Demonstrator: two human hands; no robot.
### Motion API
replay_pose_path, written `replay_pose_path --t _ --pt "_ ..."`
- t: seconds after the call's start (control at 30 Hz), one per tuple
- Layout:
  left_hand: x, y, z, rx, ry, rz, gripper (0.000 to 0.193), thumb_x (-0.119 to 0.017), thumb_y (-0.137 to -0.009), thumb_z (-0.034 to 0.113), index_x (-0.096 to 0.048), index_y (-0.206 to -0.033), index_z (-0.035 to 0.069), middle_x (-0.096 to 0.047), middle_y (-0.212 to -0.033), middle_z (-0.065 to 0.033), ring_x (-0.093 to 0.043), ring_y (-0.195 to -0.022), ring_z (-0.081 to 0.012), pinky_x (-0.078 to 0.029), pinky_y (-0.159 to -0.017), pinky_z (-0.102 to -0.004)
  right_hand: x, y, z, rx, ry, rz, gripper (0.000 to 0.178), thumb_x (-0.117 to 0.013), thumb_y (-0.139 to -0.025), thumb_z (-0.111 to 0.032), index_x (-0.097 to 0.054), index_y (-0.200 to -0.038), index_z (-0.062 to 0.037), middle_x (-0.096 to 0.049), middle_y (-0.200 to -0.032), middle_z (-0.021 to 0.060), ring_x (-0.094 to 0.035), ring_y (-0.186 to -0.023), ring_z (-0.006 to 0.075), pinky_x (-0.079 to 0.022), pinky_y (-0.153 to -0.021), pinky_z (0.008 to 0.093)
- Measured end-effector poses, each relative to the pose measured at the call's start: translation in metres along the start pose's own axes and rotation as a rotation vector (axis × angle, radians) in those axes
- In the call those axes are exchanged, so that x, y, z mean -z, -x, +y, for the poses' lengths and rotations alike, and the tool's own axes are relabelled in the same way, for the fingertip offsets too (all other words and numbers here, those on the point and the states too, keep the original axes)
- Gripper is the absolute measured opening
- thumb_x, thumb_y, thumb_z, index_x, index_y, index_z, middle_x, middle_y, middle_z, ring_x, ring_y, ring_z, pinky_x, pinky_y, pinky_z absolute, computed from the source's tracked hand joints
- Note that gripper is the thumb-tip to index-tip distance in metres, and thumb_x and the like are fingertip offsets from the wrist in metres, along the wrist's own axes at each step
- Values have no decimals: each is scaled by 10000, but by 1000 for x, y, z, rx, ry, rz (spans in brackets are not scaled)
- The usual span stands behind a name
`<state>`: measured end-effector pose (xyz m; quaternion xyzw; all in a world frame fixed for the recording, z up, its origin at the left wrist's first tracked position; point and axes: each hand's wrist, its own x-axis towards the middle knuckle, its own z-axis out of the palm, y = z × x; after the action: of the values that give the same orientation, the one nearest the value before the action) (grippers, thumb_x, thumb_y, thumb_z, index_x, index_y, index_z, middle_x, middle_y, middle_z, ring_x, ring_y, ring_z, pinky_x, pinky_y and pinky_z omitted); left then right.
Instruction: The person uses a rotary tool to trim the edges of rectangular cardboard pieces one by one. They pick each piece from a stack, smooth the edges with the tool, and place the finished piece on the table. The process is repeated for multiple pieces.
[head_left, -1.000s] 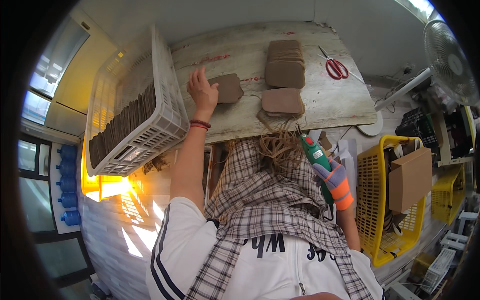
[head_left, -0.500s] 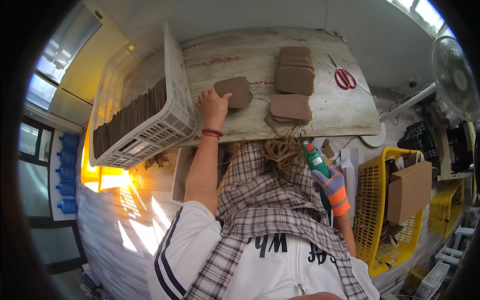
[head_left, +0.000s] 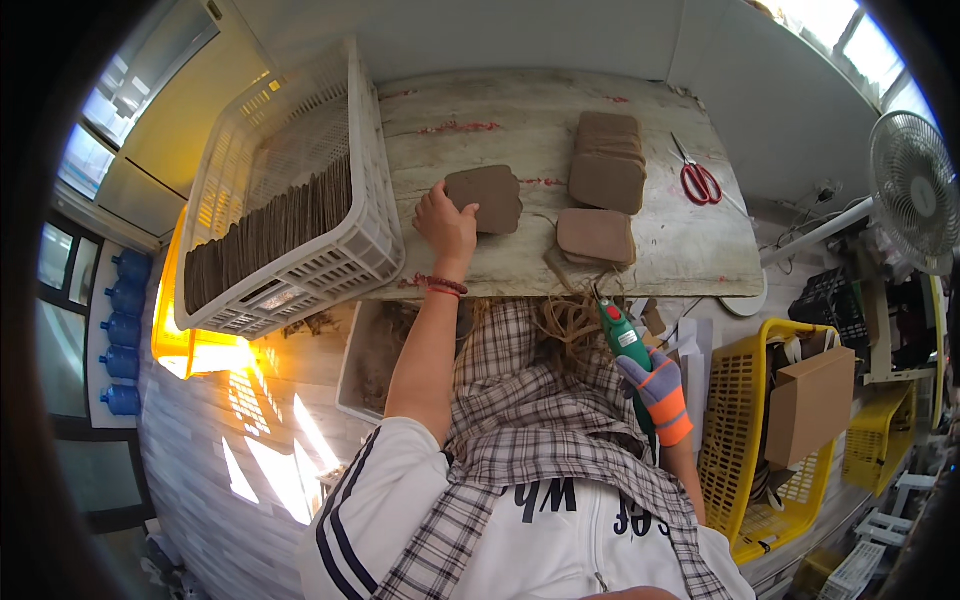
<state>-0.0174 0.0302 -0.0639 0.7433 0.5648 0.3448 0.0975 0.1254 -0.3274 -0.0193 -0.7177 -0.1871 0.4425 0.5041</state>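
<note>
My bare left hand (head_left: pixel 445 226), with red bracelets at the wrist, rests at the left edge of a brown flat piece with rounded corners (head_left: pixel 486 198) on the table. Its thumb lies on the piece and the fingers curl along the edge. My right hand (head_left: pixel 652 385), in a grey and orange glove, is wrapped round a green handheld electric cutter with a red button (head_left: pixel 624 338). The cutter's slim tip points up toward the table's front edge, beside loose brown strips (head_left: pixel 570 322). A small stack of brown pieces (head_left: pixel 596 235) sits just beyond the tip, with a taller stack (head_left: pixel 607 165) behind it.
Red-handled scissors (head_left: pixel 699 183) lie on the worn table (head_left: pixel 440 95) at the right. At the left stands a white crate (head_left: pixel 365 225) with a row of brown pieces (head_left: pixel 285 235). A yellow basket (head_left: pixel 735 470) and a fan (head_left: pixel 915 195) are at the right.
The whole view has shifted slightly, so the table and stacks appear lower. My left hand stays on the brown piece and my right hand keeps hold of the cutter.
</note>
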Motion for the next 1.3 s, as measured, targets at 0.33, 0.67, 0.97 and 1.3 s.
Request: replay_pose_path --t 0.33,0.67,0.97,1.3 --pt "6 2 1 -132 113 171 505 -843 -618 183 -497 -974 90 -515 -950 -75 -485 -941 -287 -381 -820 -436 -13 -6 -10 9 58 22 358 -733 -794 -229 -581 -1005 17 -598 -662 20 -543 -508 69 -435 -455 211" --pt "13 15 2 -294 326 223 479 -799 -643 67 -395 -895 114 -485 -1051 -85 -442 -1033 -310 -314 -899 -473 -24 -14 -17 5 157 42 383 -747 -782 -227 -589 -1024 24 -599 -674 12 -525 -526 50 -419 -472 201" --pt "13 19 -1 -379 434 169 384 -777 -676 49 -427 -824 98 -496 -1157 -95 -418 -1107 -300 -312 -938 -457 -32 -19 -21 55 212 17 394 -753 -777 -246 -592 -1022 17 -597 -691 11 -518 -554 50 -420 -496 204" --pt "2 16 -5 -241 831 -45 306 -721 -735 10 -430 -791 83 -519 -1127 -102 -480 -1064 -253 -381 -930 -408 -33 -22 -20 56 267 11 421 -759 -767 -274 -595 -1020 21 -600 -712 21 -532 -604 57 -436 -527 219"
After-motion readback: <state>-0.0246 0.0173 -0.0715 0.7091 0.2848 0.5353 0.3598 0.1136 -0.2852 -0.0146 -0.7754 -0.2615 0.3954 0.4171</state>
